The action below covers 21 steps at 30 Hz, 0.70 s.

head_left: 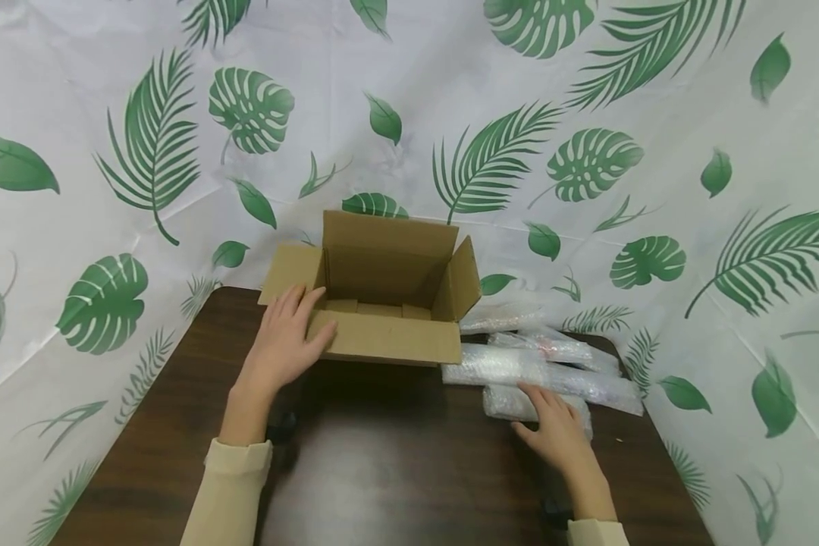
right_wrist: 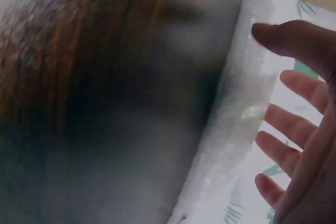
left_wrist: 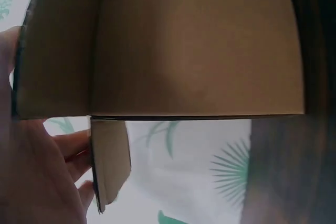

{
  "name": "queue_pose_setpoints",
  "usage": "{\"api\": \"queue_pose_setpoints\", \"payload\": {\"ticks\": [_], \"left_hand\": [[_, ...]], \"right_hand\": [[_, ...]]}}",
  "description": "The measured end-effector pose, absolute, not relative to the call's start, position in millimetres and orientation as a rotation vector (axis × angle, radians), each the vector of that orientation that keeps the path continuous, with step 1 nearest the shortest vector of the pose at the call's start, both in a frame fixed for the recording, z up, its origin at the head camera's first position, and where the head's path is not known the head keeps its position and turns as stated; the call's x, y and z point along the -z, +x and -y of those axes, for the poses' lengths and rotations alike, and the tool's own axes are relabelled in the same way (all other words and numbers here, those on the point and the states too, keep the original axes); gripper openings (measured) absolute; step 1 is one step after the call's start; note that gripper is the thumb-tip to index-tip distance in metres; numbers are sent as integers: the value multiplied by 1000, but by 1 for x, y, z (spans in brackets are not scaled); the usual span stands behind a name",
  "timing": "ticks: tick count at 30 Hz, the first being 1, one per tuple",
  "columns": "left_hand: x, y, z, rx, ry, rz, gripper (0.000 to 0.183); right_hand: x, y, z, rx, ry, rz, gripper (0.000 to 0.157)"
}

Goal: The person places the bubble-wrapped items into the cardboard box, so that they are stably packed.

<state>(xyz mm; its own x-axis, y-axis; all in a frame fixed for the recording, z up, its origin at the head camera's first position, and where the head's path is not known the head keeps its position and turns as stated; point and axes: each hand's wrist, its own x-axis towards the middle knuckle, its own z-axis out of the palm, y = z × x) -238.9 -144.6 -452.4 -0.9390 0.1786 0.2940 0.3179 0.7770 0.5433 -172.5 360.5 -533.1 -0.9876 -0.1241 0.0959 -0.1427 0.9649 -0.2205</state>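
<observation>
A cardboard box [head_left: 399, 341] stands with its flaps spread at the back of the table. My left hand [head_left: 290, 334] rests at its left front corner, fingers over the side flap [head_left: 293, 265] and thumb at the front flap. In the left wrist view, the fingers [left_wrist: 79, 150] show beside a small flap [left_wrist: 110, 156], next to the box's front face [left_wrist: 199, 51]. My right hand [head_left: 556, 428] hovers with spread, slightly bent fingers over the nearest bubble-wrapped bundle [head_left: 505, 402]. The right wrist view shows a gap between thumb and fingers, with bubble wrap [right_wrist: 236, 108] beyond.
Several more clear bubble-wrapped bundles [head_left: 560, 379] lie to the right of the box, partly overlapping. The dark wooden table [head_left: 396, 470] runs back to a white cloth [head_left: 409, 68] printed with green leaves, which hangs behind and at both sides.
</observation>
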Motion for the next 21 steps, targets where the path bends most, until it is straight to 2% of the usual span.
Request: {"api": "queue_pose_setpoints", "payload": {"ticks": [6,14,21], "left_hand": [[466,-241,143,988,-373,2706,74],[481,-241,141,993,-314,2679,90],[491,-243,140,981,-292,2630,88]], "right_hand": [[540,-171,-368,-312,174,3033,75],[543,-167,-373,-224,189,2957,72],[543,-166,-374,-214,152,2950,65]]}}
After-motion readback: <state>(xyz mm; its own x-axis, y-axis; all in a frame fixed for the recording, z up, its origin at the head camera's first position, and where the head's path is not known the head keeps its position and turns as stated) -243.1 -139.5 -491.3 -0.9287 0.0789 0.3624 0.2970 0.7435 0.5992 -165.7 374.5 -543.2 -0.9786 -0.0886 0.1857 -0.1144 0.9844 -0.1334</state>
